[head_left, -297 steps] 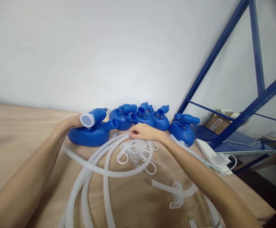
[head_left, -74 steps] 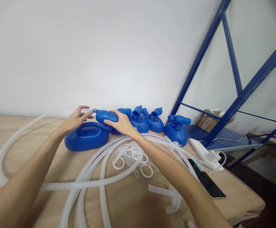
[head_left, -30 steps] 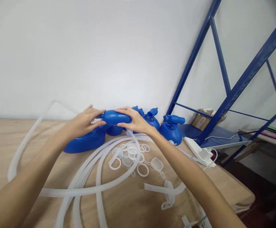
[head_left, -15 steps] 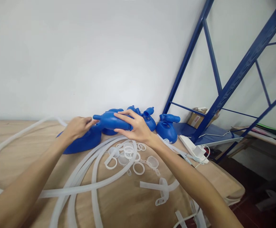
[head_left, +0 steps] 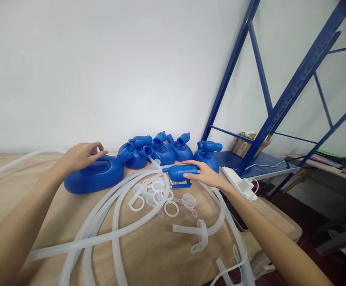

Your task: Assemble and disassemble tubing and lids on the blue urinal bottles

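My right hand [head_left: 204,172] grips a blue bulb-shaped spout piece [head_left: 180,173] by its wide end. Its narrow tip points left, and a blue flat frame-like part shows just under it. My left hand [head_left: 83,157] hovers over the handle of a large blue plastic bottle [head_left: 97,178] lying at left; its fingers are loosely bent and apart, with nothing visible in them. Whether they touch the handle I cannot tell. The bottle's angled neck [head_left: 125,155] is uncovered. Clear rings and caps [head_left: 157,194] lie in a pile below the spout piece.
Several similar blue bottles [head_left: 162,154] with spout pieces stand along the wall. Long translucent tubes [head_left: 101,214] loop across the table. A short tube with a strap [head_left: 201,234] lies nearer. At right are a white power strip [head_left: 240,182] and a blue metal rack [head_left: 280,107].
The spout piece has moved right and nearer, away from the bottle, in my right hand. My left hand has come off the area near its tip and moved left, its fingers loosening.
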The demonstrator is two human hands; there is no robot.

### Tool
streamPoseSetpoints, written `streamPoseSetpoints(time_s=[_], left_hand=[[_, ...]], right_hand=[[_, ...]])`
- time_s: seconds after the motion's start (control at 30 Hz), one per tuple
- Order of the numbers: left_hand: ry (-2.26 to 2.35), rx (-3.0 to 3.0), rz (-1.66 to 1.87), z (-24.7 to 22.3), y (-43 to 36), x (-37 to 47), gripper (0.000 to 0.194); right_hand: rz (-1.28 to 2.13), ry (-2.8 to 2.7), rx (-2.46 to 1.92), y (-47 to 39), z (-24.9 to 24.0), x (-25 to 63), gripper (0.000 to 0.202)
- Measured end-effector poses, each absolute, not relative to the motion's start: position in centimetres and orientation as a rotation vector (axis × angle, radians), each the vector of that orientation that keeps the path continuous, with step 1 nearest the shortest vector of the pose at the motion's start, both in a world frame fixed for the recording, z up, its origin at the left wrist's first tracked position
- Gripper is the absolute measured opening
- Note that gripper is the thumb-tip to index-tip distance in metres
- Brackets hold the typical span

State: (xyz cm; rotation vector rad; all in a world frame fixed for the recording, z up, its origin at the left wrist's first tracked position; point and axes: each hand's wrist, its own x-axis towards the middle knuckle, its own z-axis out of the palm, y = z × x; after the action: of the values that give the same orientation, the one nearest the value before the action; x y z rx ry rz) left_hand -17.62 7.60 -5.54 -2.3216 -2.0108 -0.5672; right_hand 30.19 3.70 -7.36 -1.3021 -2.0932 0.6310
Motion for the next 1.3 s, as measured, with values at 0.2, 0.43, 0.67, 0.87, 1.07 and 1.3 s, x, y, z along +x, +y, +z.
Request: streamPoseSetpoints(time_s=[0.2,0.43,0.67,0.87,1.07,1.3], left_hand=[[-1.995,-2.379,-0.566,-5.8,7.9,-17.7,0.056],[-1.897,-2.324,-0.619,-6.1,8.1,-18.3,0.054],[-2.056,-2.349,-0.506,-7.3,8.5,-20.1,0.062],[-2.173,-2.395,-0.506,-6.5,7.7,-20.5,0.056],[-2.176,-2.432,-0.525,-6.5,8.0,-21.6,0.035],[-2.098,-2.583,-0.563,-6.5,7.4,-22.3,0.043]], right_hand=[[0.851,-1.750,-1.323,3.2,-9.6,34.5,0.066],[0.702,-1.797,-1.182,3.6,-6.9,30.0,0.066],[0.301,-2.092,-0.960,4.8,-4.0,15.8,0.052],[0.046,-2.340,-0.961,6.7,-4.7,5.3,0.058],[0.045,-2.403,-1.069,6.8,-6.3,0.6,0.063],[0.348,-2.313,-1.109,8.2,-6.2,-1.6,0.092]])
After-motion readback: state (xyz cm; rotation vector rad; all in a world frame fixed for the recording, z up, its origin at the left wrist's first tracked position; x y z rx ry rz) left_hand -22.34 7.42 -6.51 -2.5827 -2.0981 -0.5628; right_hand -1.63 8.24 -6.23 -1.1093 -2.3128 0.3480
